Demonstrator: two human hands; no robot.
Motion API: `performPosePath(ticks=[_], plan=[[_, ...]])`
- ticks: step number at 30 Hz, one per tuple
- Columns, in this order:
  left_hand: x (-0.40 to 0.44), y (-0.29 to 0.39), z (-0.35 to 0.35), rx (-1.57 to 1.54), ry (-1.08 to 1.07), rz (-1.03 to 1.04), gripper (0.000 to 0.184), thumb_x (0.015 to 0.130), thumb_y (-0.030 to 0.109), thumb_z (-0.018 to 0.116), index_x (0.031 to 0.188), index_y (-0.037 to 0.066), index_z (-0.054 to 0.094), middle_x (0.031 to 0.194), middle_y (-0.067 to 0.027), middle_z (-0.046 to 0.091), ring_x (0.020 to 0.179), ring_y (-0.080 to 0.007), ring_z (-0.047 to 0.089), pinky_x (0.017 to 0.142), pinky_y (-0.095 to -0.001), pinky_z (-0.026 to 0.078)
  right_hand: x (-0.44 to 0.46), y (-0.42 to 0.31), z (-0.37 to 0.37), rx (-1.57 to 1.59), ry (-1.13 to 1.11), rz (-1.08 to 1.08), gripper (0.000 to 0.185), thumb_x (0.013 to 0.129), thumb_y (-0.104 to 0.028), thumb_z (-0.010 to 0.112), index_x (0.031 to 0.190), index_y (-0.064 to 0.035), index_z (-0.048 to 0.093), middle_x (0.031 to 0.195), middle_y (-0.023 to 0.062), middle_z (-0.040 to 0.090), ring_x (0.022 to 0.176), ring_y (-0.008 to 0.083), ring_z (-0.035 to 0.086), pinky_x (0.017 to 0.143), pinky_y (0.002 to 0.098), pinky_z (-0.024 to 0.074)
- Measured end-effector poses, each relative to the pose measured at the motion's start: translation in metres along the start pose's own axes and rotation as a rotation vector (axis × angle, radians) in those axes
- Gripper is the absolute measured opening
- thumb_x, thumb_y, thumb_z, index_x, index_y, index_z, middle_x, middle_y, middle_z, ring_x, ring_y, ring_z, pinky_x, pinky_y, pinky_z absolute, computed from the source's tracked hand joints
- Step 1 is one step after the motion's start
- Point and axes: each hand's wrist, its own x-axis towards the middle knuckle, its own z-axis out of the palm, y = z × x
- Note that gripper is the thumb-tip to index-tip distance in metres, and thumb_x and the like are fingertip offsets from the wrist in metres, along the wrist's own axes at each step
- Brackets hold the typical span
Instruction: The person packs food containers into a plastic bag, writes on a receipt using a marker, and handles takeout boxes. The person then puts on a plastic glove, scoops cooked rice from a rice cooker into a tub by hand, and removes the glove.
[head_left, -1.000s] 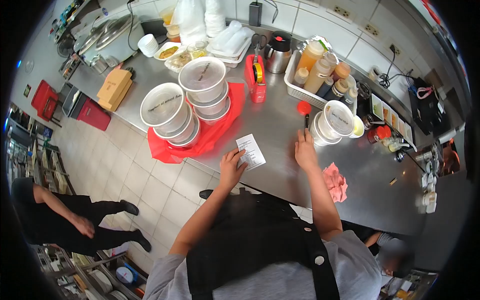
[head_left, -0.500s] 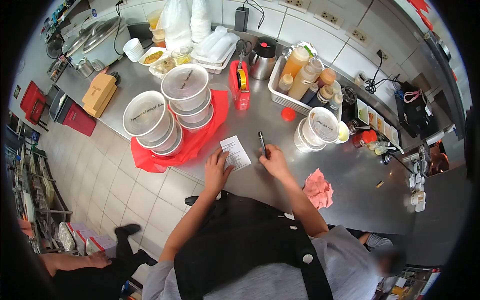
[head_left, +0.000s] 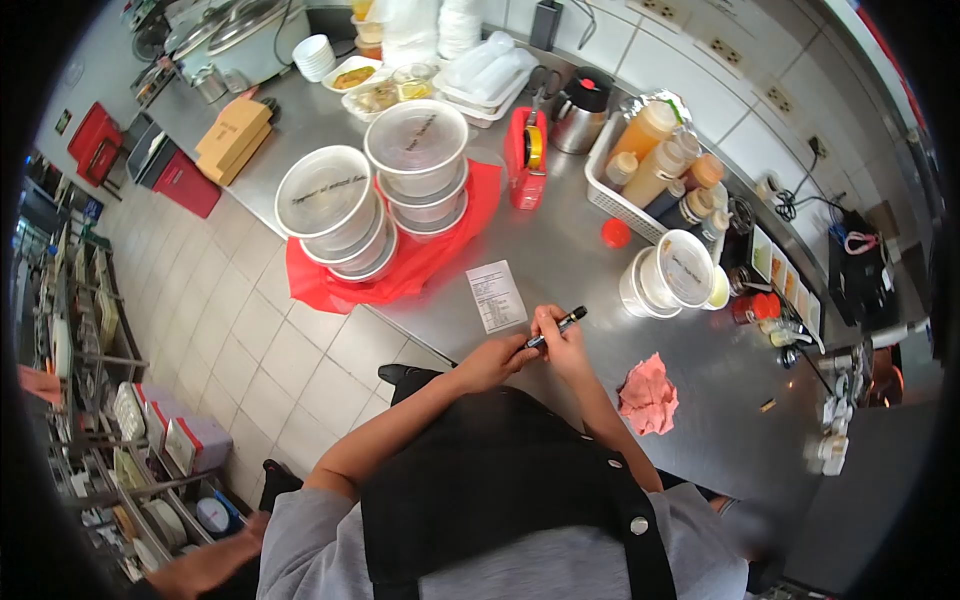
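Where the two hands meet: a black marker [head_left: 572, 318], slim and cylindrical, slanting above the near edge of the bench [head_left: 725, 400].
Right hand [head_left: 562, 345]: fingers curled tightly around the marker, its upper end poking out past them.
Left hand [head_left: 490, 362]: gripping the lower end, knuckles bent, just beside the right.
Receipt [head_left: 497, 296]: flat white paper with fine print, lying on the brushed steel just beyond the hands, touched by neither.
Big tubs, left stack [head_left: 325, 200]: round, white, lidded; the cloudy top lid bears dark handwriting, and the contents cannot be made out.
Big tubs, right stack [head_left: 420, 140]: same shape, also written on, standing against the first.
Red bag [head_left: 470, 205]: thin, crinkled plastic spread beneath both stacks.
Basket [head_left: 625, 207]: white, perforated, packed with squeeze bottles [head_left: 645, 128] of orange, tan and dark sauces.
Small tubs [head_left: 680, 270]: white, round, stacked, the top lid lettered; a cup [head_left: 718, 288] with something yellow sits just beside them.
Condiment tray [head_left: 785, 280]: pale compartments in a row, food in them too small to identify.
Foam tray [head_left: 353, 77]: white, shallow, holding golden-brown food.
Cloth [head_left: 648, 395]: pink, crumpled, right of the hands.
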Motion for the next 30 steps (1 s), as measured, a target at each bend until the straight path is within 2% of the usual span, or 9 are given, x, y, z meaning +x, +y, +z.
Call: performPosePath(ticks=[5,8,10,12,15,18,20,27,30], plan=[[-0.01,-0.025,0.001,0.257,0.025,0.178,0.025,0.096,0.024,0.053,0.111,0.004,0.057,0.092,-0.0148,0.058,0.09,-0.0304,0.059,0.081,-0.0376,0.046,0.011,0.025,-0.03,-0.077,0.106,0.119,0.03,0.098,-0.029,0.052,0.077,-0.0087,0.058,0.06,-0.0042,0.049,0.05,0.0053,0.044,0.047,0.0226,0.0359],[-0.021,-0.019,-0.01,0.21,0.156,0.212,0.019,0.093,0.019,0.057,0.104,0.004,0.06,0.1,-0.0148,0.058,0.1,-0.0319,0.058,0.085,-0.0365,0.046,0.013,0.041,-0.058,0.153,0.377,-0.046,0.022,0.097,-0.028,0.053,0.098,-0.0057,0.055,0.076,0.0044,0.053,0.063,0.0126,0.053,0.058,0.0273,0.0456],[-0.035,0.001,-0.029,0.186,0.64,0.36,0.023,0.083,0.004,0.061,0.107,0.005,0.058,0.105,-0.0149,0.057,0.104,-0.0356,0.054,0.088,-0.0423,0.045,0.009,0.037,-0.071,0.252,0.466,-0.074,0.025,0.095,-0.026,0.054,0.108,-0.0047,0.053,0.084,0.0082,0.054,0.068,0.015,0.054,0.063,0.0298,0.049],[-0.051,0.029,-0.061,0.532,1.134,0.381,0.033,0.078,-0.002,0.061,0.11,0.004,0.058,0.115,-0.0144,0.055,0.115,-0.0374,0.047,0.096,-0.0458,0.039,0.007,0.035,-0.087,0.426,0.866,-0.023,0.036,0.096,-0.023,0.052,0.124,-0.004,0.042,0.097,0.0116,0.052,0.069,0.0202,0.056,0.063,0.0325,0.0521],[-0.069,0.046,-0.111,0.653,1.75,0.369,0.041,0.09,0.007,0.059,0.129,0.0,0.048,0.142,-0.018,0.038,0.132,-0.0349,0.036,0.11,-0.0459,0.024,0.01,0.034,-0.12,0.433,1.062,-0.111,0.038,0.095,-0.02,0.05,0.128,-0.0041,0.04,0.107,0.0142,0.052,0.073,0.0223,0.058,0.064,0.0325,0.053],[-0.085,0.049,-0.163,0.582,1.817,0.341,0.049,0.094,0.013,0.055,0.14,0.003,0.039,0.151,-0.0182,0.025,0.139,-0.0342,0.028,0.112,-0.0452,0.022,0.012,0.024,-0.155,0.307,0.896,-0.108,0.038,0.093,-0.017,0.048,0.128,-0.0044,0.039,0.11,0.0161,0.053,0.073,0.0225,0.061,0.06,0.0311,0.0523],[-0.09,0.039,-0.182,0.212,1.416,0.233,0.049,0.095,0.013,0.052,0.142,0.004,0.037,0.15,-0.0223,0.026,0.14,-0.0372,0.025,0.111,-0.0469,0.024,0.018,0.022,-0.165,0.277,0.85,-0.065,0.037,0.092,-0.015,0.048,0.126,-0.002,0.04,0.106,0.0161,0.054,0.071,0.0227,0.062,0.059,0.0306,0.0528],[-0.092,0.052,-0.133,0.569,1.655,0.283,0.043,0.093,0.01,0.053,0.136,0.005,0.046,0.149,-0.0188,0.03,0.135,-0.0331,0.034,0.11,-0.0442,0.028,0.018,0.021,-0.176,0.003,0.695,0.055,0.023,0.091,-0.01,0.044,0.1,0.0073,0.055,0.075,0.0144,0.065,0.059,0.018,0.062,0.051,0.0262,0.0479],[-0.077,0.053,-0.1,0.562,1.17,0.377,0.04,0.087,0.007,0.06,0.125,0.002,0.051,0.143,-0.0199,0.036,0.131,-0.0344,0.039,0.108,-0.0442,0.031,0.012,0.022,-0.147,-0.04,0.594,0.033,0.023,0.093,-0.01,0.045,0.096,0.0074,0.059,0.071,0.014,0.066,0.055,0.0177,0.061,0.049,0.0263,0.0473]])
